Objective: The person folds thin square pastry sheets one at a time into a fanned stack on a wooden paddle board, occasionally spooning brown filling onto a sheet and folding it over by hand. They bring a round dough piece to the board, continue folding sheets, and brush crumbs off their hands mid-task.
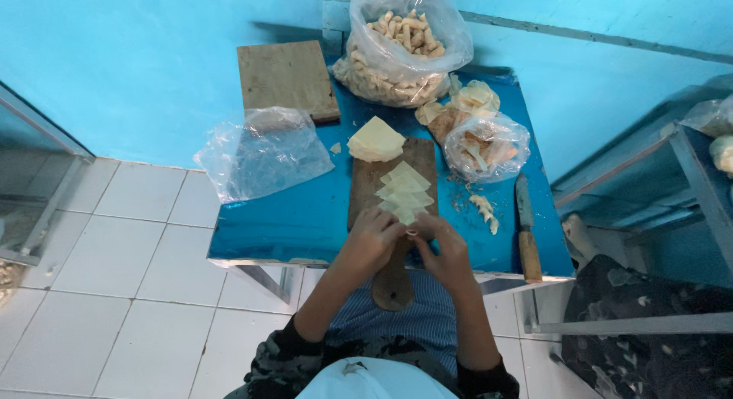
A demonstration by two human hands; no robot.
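While both hands meet at the near end of the wooden board [393, 187], just below the middle of the frame, the left hand [372, 241] and the right hand [445, 250] pinch a small piece of dough [411, 232] between their fingertips, fingers curled in and pressed together around it. Just above the hands, a fanned row of pale square dough sheets [404, 191] lies on the board, and a thicker stack of sheets [375, 139] sits at the board's far end. The board rests on a blue desk [290, 223]. At the top of the frame a large clear bag of folded pieces [403, 44] stands open. To the right of the board lies a smaller tied bag [487, 145], and a few finished pieces [485, 210] lie loose on the desk below it. A knife with a wooden handle [527, 231] lies near the right edge. On the left sit an empty plastic bag [263, 151] and a second wooden board [286, 77].
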